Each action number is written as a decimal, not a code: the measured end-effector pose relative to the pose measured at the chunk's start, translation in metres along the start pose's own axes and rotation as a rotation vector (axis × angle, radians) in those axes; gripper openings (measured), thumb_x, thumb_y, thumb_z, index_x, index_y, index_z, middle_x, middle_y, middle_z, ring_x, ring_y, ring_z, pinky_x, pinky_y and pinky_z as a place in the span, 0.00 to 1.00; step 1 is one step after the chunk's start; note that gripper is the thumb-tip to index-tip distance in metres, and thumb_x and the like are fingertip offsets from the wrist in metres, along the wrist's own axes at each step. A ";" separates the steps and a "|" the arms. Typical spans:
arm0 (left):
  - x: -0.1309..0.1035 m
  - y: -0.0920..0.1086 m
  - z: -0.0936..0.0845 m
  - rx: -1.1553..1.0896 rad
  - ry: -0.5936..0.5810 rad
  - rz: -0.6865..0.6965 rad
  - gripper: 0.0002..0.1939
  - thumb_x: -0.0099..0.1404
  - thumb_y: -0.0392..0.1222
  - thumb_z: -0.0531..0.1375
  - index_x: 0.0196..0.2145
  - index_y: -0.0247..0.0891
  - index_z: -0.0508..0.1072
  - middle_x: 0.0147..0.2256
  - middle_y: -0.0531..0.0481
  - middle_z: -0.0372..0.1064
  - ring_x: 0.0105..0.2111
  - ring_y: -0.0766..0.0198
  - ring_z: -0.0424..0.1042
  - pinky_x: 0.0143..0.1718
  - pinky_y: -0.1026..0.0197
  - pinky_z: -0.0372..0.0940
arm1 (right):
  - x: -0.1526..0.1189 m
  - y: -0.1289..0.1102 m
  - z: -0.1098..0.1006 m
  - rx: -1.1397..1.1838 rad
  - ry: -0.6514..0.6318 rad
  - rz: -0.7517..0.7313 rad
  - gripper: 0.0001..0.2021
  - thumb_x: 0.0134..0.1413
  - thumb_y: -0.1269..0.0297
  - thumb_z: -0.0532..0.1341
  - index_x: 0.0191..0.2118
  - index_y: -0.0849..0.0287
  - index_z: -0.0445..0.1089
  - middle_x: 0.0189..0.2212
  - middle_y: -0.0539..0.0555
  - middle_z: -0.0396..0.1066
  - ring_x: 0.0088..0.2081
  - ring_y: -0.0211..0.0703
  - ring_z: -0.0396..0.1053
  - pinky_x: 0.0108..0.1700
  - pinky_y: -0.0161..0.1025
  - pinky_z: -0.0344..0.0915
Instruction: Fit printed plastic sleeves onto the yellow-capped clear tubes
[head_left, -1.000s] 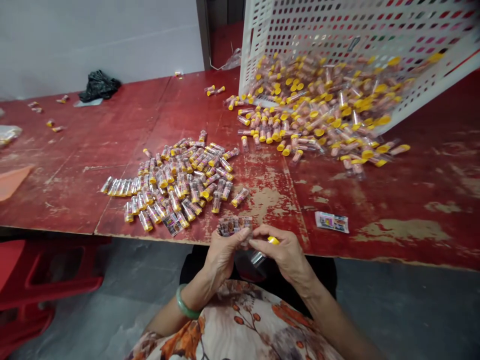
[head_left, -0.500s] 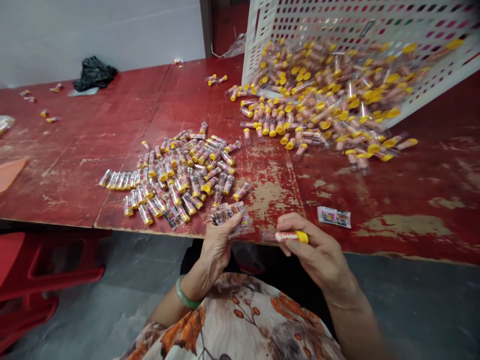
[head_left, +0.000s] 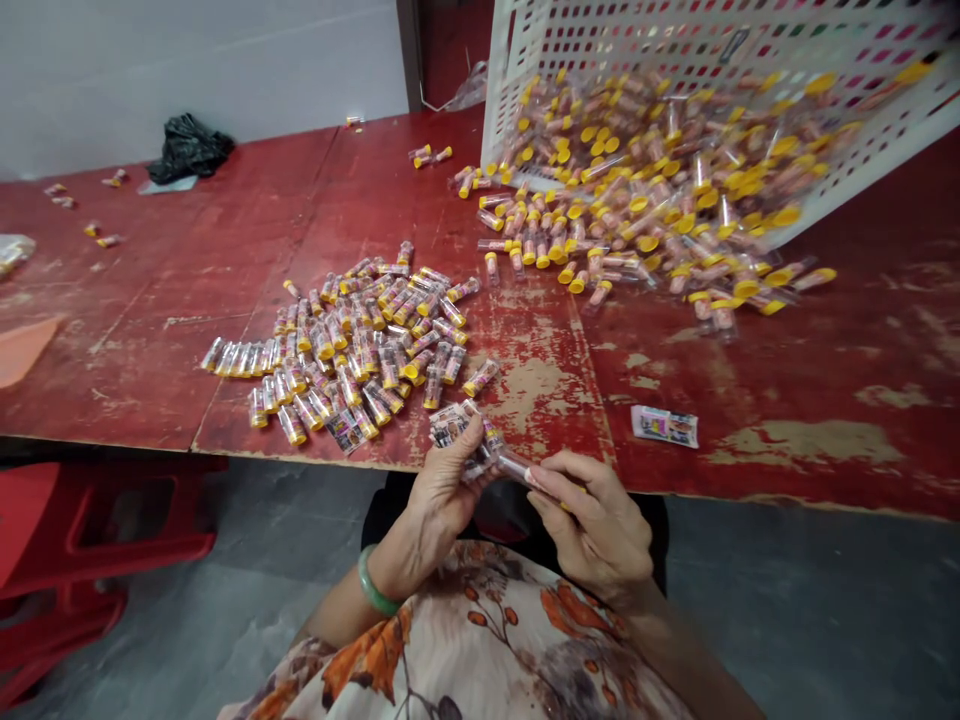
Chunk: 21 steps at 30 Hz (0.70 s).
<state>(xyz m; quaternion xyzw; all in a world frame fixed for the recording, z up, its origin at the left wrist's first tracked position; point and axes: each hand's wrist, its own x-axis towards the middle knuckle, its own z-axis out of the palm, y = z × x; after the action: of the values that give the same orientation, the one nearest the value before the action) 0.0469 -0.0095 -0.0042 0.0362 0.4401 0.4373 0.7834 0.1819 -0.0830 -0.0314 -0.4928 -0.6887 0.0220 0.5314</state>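
Observation:
My left hand [head_left: 444, 485] is closed on several small printed sleeves [head_left: 450, 425], its thumb pressed over them at the table's front edge. My right hand [head_left: 596, 520] grips a clear tube [head_left: 517, 466] with a pinkish filling; its fingers mostly cover the yellow cap. The tube's clear end meets the sleeves beside my left fingers, and whether it is inside one I cannot tell. Left of my hands lies a pile of sleeved tubes [head_left: 360, 340] with yellow caps. A flat printed sleeve [head_left: 664, 426] rests on the table to the right.
A white perforated basket [head_left: 502, 90] lies tipped at the back right, with unsleeved tubes [head_left: 555, 225] spilling onto the red table [head_left: 225, 240]. A black plastic bag [head_left: 189, 150] sits at the back left. Red stools [head_left: 52, 530] stand below on the left.
My right hand has moved left with the tube, bringing its clear end against the sleeves. My left hand has shifted slightly right, still holding the sleeves.

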 end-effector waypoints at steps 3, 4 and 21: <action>-0.001 0.000 0.000 -0.005 0.000 -0.032 0.16 0.42 0.41 0.73 0.28 0.33 0.75 0.28 0.50 0.74 0.25 0.67 0.71 0.27 0.65 0.68 | -0.003 -0.002 0.003 -0.140 0.037 -0.053 0.22 0.50 0.77 0.63 0.52 0.56 0.68 0.42 0.57 0.70 0.41 0.42 0.71 0.41 0.40 0.72; -0.002 0.000 0.000 -0.008 0.009 -0.035 0.16 0.42 0.40 0.73 0.28 0.34 0.75 0.28 0.51 0.74 0.25 0.67 0.71 0.27 0.65 0.68 | -0.003 -0.003 0.004 -0.170 0.060 -0.058 0.22 0.50 0.76 0.64 0.52 0.56 0.67 0.41 0.56 0.71 0.41 0.42 0.71 0.41 0.40 0.72; 0.002 -0.006 -0.005 0.011 -0.004 0.057 0.16 0.45 0.43 0.72 0.25 0.31 0.72 0.23 0.52 0.70 0.22 0.68 0.69 0.25 0.64 0.68 | -0.014 -0.005 0.011 -0.356 0.091 -0.094 0.26 0.48 0.71 0.66 0.54 0.53 0.65 0.41 0.56 0.74 0.37 0.44 0.74 0.38 0.38 0.74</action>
<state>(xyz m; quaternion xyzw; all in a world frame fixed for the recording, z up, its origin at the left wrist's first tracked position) 0.0483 -0.0135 -0.0110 0.0539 0.4398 0.4567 0.7715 0.1694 -0.0903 -0.0433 -0.5469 -0.6793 -0.1474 0.4666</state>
